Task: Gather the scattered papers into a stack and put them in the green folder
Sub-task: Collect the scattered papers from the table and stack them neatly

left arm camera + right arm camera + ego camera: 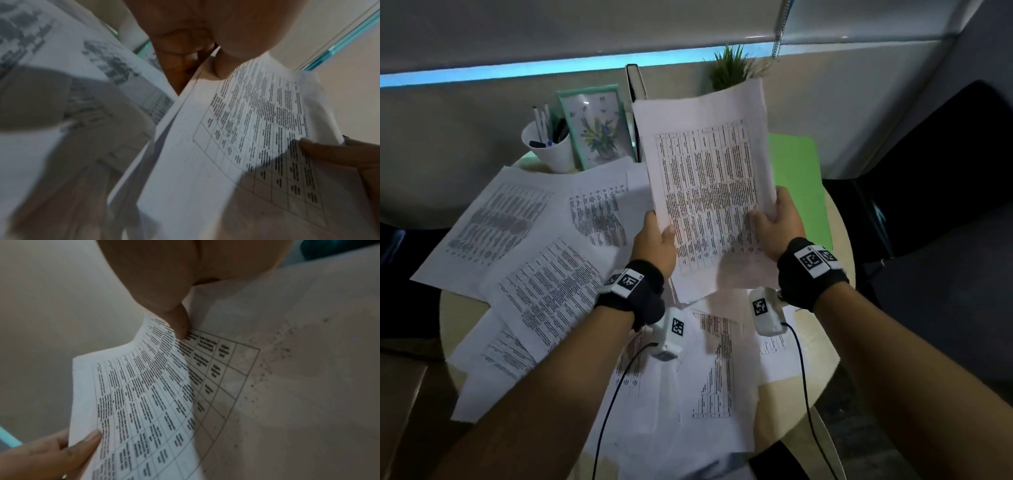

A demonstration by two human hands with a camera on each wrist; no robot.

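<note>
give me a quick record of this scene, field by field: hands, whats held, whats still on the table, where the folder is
left hand: grips the left edge of the held papers
right hand: grips their right edge
held papers: a small bunch lifted above the table, printed table facing up
loose papers: several sheets spread over the round table, overlapping
green folder: lying flat at the right, closed, partly behind the held papers
stage: gathering under way, nothing in the folder yet

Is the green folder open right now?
No, the green folder lies flat and closed on the table, behind the papers that the left hand and right hand hold up.
</note>
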